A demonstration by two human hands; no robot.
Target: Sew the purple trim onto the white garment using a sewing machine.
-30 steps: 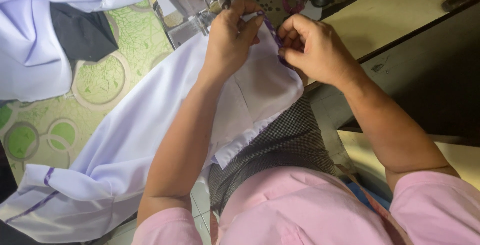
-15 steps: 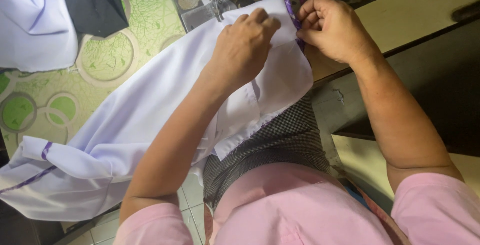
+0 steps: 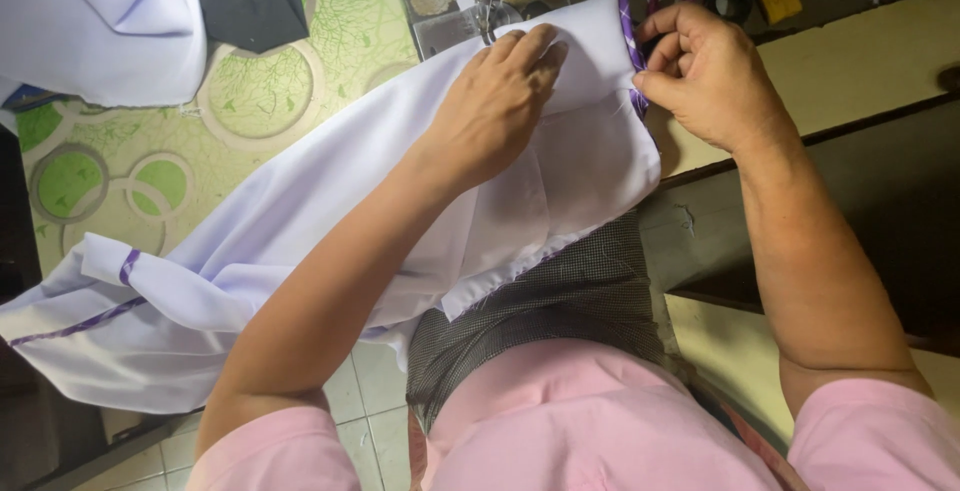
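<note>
**Both hands on white cloth at the sewing machine**

While the left hand [image 3: 495, 111] lies palm down on the white fabric garment with purple trim [image 3: 300, 241], its fingers [image 3: 535, 51] stretch forward, close together and nearly flat, pressing the cloth against the surface just before the grey metal sewing machine foot [image 3: 487, 11]. That forearm runs diagonally from the pink sleeve at the lower left up to the wrist, crossing over the cloth.

At the garment's right edge, the right hand [image 3: 710, 76] is curled, knuckles up, with thumb and fingers [image 3: 660, 61] pinched shut on the purple edging strip [image 3: 630, 41]. Its forearm comes up almost straight from the lower right.

From the machine, the garment drapes down to the left across the green circle-patterned covering [image 3: 260, 91] of the surface and over the person's dark checked lap cloth [image 3: 560, 301]. A second white garment [image 3: 100, 21] lies at the upper left, well apart from both hands.
</note>
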